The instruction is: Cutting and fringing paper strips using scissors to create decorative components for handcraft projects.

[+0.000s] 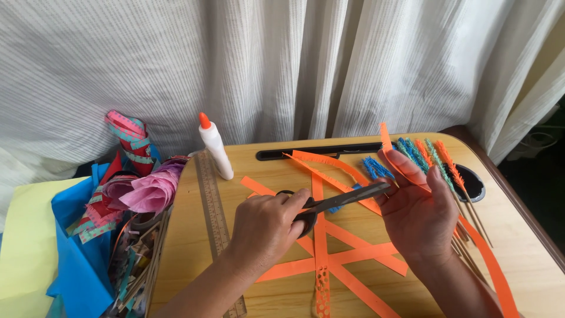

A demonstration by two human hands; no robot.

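Near edge: I see crossed orange paper strips (329, 259) lying flat on the wooden bench (529, 259), one with punched holes at its near end
Left hand (265, 227): my grip is clenched around the handles of the scissors (335, 203), knuckles up
Scissors: dark blades nearly shut, pointing right toward the other hand, held just above the strips
Right hand (415, 215): grip grasping a long orange strip (400, 168) between thumb and fingers; the strip curves over the fingers and trails down past the wrist toward the near right corner
Beside the right hand: fringed skewers (438, 159) in blue, teal and orange, fanned out over a black round recess (474, 184)
Left of the bench: metal ruler (215, 212) along the edge, then a box of rolled pink and patterned papers (144, 191)
Farther back: white glue bottle (215, 150) with an orange cap, standing upright
Far: white curtain (282, 65) behind everything
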